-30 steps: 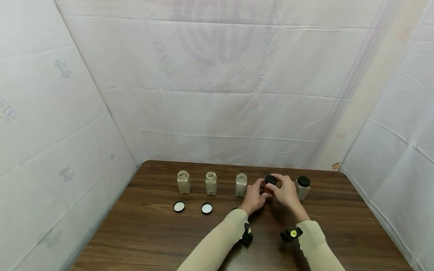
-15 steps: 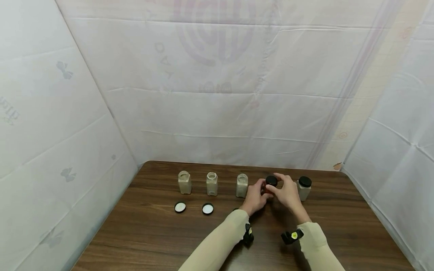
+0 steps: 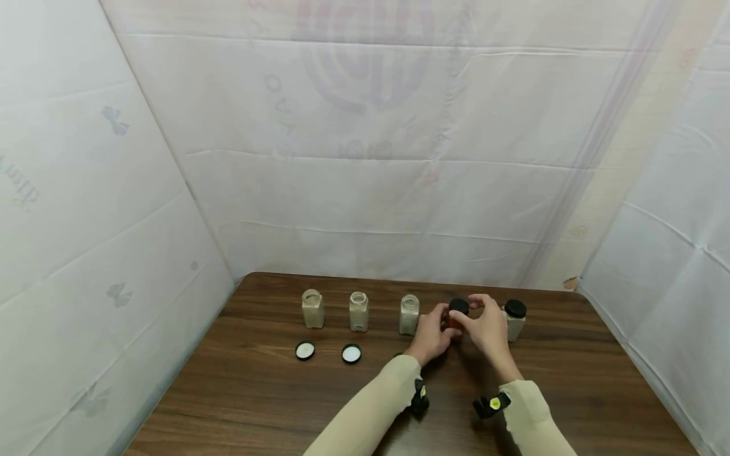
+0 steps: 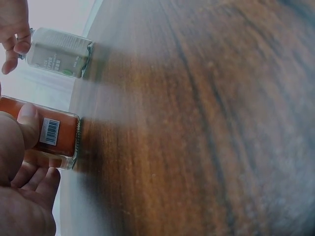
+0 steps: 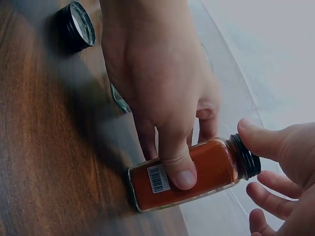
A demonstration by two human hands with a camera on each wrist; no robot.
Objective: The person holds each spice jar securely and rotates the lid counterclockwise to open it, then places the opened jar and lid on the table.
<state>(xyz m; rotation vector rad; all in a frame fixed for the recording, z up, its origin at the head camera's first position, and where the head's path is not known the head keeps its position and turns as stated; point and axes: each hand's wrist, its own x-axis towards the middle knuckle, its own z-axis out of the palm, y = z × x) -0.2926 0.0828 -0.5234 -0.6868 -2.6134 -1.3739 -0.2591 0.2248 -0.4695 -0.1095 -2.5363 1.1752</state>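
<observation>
Lower right, your left hand point(image 3: 430, 335) grips the red jar point(image 5: 212, 164); your right hand point(image 3: 488, 329), pinch unclear, likely unscrews its cap point(image 3: 459, 306); next calls for lifting.

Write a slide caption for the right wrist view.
Left hand grips the red jar, right hand at its black lid, a second lid lying on the table.

I see a plain, pale cream left sleeve point(image 3: 367, 405) and a matching right sleeve point(image 3: 531, 415), both wrist-length. The left wrist camera point(image 3: 419, 403) and right wrist camera point(image 3: 485, 408) are black and blocky, each with a yellow mark point(image 3: 495, 403).
</observation>
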